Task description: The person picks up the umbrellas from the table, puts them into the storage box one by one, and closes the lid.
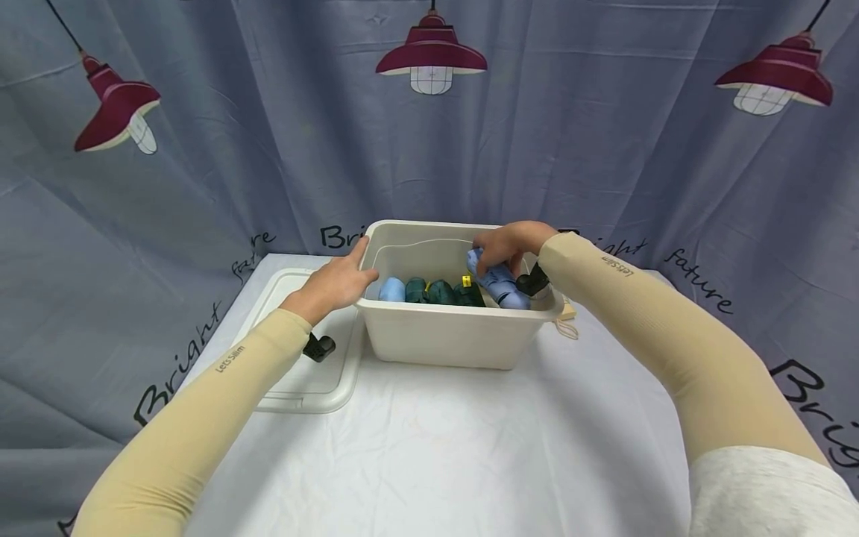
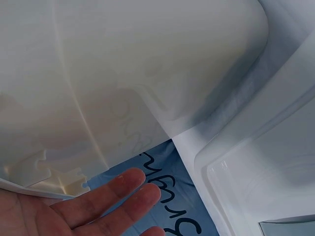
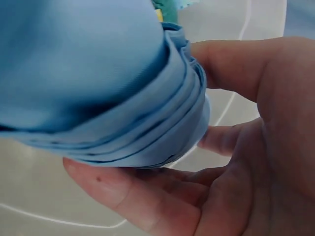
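Over the white-clothed table (image 1: 429, 440), I see my left hand (image 1: 335, 283) resting with straight fingers on the left rim of the cream plastic bin (image 1: 446, 332), while my right hand (image 1: 510, 242) grips a rolled light-blue cloth bundle (image 1: 499, 283) inside it. Left wrist view: fingers (image 2: 118, 194) lie relaxed, together, beside the bin wall (image 2: 138, 73). Right wrist view: fingers (image 3: 128, 191) curl around the bundle (image 3: 93, 78).

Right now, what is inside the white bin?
Inside the white bin lie a light blue roll and dark green rolls, one with a yellow tag. The right hand grips another blue roll there. The near wall hides the bin's floor.
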The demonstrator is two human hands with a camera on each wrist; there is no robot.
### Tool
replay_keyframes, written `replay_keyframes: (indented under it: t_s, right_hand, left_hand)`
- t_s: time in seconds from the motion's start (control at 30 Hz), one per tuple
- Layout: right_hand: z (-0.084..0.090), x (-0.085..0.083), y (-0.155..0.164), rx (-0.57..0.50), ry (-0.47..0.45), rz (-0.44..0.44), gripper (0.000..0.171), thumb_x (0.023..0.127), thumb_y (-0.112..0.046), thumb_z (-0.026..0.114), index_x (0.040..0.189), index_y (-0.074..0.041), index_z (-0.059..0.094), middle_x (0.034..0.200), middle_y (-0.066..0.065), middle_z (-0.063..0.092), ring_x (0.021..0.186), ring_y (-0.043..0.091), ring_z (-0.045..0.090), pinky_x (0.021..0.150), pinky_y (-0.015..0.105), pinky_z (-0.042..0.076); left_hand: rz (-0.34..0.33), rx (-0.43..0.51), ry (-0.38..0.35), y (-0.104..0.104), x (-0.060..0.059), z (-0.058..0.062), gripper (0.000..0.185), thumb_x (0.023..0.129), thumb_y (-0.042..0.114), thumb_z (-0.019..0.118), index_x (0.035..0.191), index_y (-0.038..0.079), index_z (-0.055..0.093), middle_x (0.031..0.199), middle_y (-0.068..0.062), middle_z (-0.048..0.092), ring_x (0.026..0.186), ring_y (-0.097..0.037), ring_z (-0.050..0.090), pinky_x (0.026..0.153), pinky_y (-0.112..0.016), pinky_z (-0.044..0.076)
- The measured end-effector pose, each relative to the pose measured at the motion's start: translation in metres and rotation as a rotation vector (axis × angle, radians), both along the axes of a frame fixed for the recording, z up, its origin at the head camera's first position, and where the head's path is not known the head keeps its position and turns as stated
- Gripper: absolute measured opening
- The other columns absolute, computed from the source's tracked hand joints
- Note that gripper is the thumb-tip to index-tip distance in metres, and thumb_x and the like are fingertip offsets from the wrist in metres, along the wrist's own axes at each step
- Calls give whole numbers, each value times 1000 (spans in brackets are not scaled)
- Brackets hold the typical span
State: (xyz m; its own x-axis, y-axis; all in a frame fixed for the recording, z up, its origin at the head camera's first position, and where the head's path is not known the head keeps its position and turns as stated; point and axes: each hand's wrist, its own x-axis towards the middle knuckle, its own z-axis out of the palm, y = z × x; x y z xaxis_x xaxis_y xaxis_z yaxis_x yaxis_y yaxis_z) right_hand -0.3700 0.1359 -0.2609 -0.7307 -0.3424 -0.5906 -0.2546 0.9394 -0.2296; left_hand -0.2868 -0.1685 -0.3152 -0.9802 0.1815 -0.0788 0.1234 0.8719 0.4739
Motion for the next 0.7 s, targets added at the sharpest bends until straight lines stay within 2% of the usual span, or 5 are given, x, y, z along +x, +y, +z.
replay_keyframes:
  t_s: [0.13,0.3,0.47,0.6,0.7]
  right_hand:
    - [-5,-1,1,11,-7,-28,51,93,-22,61,135,-1,44,113,18,55,78,20,62,66,30,58]
    - [-11,-1,0,53,4,-52,34,90,-21,63,114,3,60,100,14,60,74,20,63,64,31,57]
    - [-13,-1,-2,94,-10,-86,32,88,-23,65,110,2,65,100,12,63,80,21,64,77,36,58]
    - [-16,0,-3,127,5,-58,29,88,-24,66,106,-1,67,98,9,62,80,20,63,82,37,58]
    - [-21,-1,-2,160,14,10,26,88,-26,66,100,-3,68,92,6,62,78,20,63,77,35,58]
  left_hand:
    - [4,-2,-7,0,0,2,78,102,46,40,164,28,-4,144,-22,55,122,-38,61,102,-57,44]
    - [4,-7,-11,0,-1,2,78,102,47,40,163,30,-4,143,-22,56,117,-38,63,99,-56,45]
    - [-2,-13,-11,0,-1,0,77,101,47,39,163,30,-4,144,-23,55,116,-37,63,98,-55,46]
    - [-4,-16,-4,0,-1,-1,78,101,47,39,163,29,-4,143,-22,55,115,-37,63,98,-55,45]
    - [-5,-16,-4,0,-1,-1,77,101,46,39,163,30,-4,139,-22,58,111,-35,64,95,-54,46]
